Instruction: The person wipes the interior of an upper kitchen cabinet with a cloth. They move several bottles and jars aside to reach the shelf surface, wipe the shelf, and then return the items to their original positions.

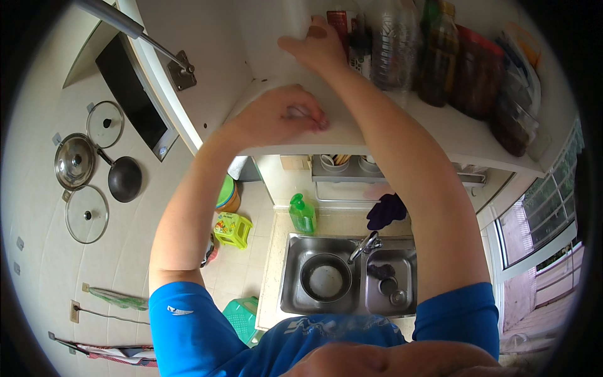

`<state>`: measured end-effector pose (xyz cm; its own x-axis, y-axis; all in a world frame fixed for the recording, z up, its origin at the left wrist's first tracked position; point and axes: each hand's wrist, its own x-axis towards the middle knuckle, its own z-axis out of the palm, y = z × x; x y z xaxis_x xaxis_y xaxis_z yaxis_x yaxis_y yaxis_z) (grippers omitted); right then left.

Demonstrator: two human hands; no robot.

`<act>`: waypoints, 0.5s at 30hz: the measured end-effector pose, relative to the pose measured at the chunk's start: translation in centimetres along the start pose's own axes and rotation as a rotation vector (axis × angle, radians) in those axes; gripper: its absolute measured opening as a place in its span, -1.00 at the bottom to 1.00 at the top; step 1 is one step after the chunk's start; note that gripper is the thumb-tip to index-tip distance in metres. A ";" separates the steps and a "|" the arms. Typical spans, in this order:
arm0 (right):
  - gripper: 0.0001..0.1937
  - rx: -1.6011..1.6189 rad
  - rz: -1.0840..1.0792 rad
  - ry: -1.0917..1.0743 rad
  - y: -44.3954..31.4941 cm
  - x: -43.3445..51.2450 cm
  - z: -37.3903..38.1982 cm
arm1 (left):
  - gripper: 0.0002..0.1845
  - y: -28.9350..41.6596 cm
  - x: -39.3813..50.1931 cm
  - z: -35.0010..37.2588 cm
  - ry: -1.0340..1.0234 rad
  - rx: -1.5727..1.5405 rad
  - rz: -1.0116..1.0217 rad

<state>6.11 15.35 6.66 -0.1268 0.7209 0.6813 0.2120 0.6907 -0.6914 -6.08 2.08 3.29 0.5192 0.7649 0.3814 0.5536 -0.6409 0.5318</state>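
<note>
Both my hands are raised inside a white wall cabinet, above its shelf board (264, 147). My left hand (287, 115) hovers low over the shelf or rests on it, fingers curled; blur hides whether something pale is in them. Farther in and higher, my right hand (322, 49) has its thumb out to the left. It is beside a container with a red label (340, 21), and its fingertips are too blurred to show a grip. Right of it stand a clear plastic bottle (395, 52), a dark bottle with a yellow cap (439, 66) and a red-lidded jar (478, 73).
Bagged goods (518, 103) lean at the shelf's right end. A gas strut (162, 47) crosses the cabinet's left side. Below are a double steel sink (293, 282) holding a round pan (325, 278), a faucet (365, 247) and a green pump bottle (302, 214). Lids and a frying pan (125, 179) hang left.
</note>
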 end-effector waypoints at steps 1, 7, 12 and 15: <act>-0.31 0.021 0.009 -0.009 0.1 0.0 0.0 | -0.95 -0.3 -0.3 -0.2 0.037 0.047 -0.001; -0.42 0.031 -0.029 0.099 -0.6 -0.2 0.6 | -0.92 1.7 -2.5 2.7 0.348 0.112 0.068; -0.44 0.082 -0.017 0.024 -0.5 -0.5 0.6 | -0.80 2.9 -2.8 8.0 0.527 0.697 0.465; -0.44 -0.004 -0.030 -0.008 -0.1 -0.2 0.3 | -0.75 1.5 -3.5 7.5 0.619 0.809 0.581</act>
<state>5.77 15.14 6.56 -0.1409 0.7002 0.6999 0.2113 0.7120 -0.6696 -2.18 -2.04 -2.87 0.5481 0.1019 0.8302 0.7063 -0.5880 -0.3941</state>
